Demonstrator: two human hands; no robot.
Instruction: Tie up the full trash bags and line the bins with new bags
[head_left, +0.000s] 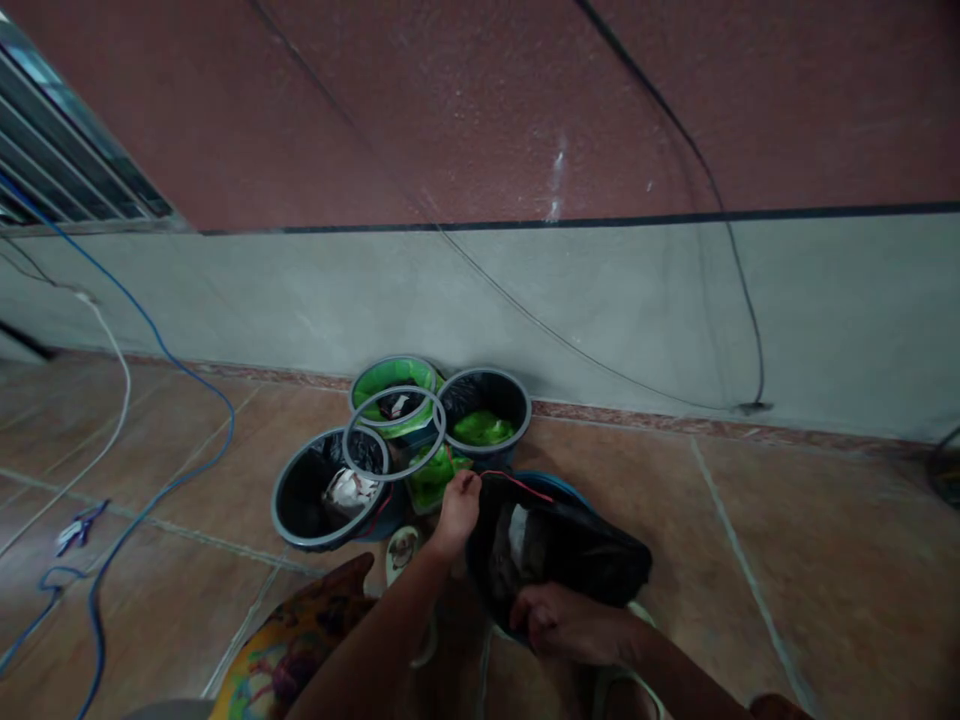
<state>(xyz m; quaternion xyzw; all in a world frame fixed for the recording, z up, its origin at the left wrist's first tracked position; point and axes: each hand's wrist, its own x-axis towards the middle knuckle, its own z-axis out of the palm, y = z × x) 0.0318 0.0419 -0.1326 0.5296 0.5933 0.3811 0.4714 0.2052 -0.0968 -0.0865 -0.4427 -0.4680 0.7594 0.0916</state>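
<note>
My left hand (458,515) pinches a thin red cord (517,486), which runs right toward the rim of a blue bucket (555,482). A black plastic bag (570,540) lines that bucket and hides most of it. My right hand (570,625) grips the bag's near edge. Just beyond my left hand, a loose grey ring (394,432) rests across several grey-rimmed buckets. One bucket (300,500) holds black plastic and a white wad, another (484,405) holds black and green bags, and a third (394,380) is lined with green plastic.
A blue cable (180,470) and a white cable (120,390) trail across the tiled floor at left. A grey wall (637,310) stands behind the buckets. A sandal (401,552) lies below my left forearm, and patterned cloth (289,650) fills the lower left.
</note>
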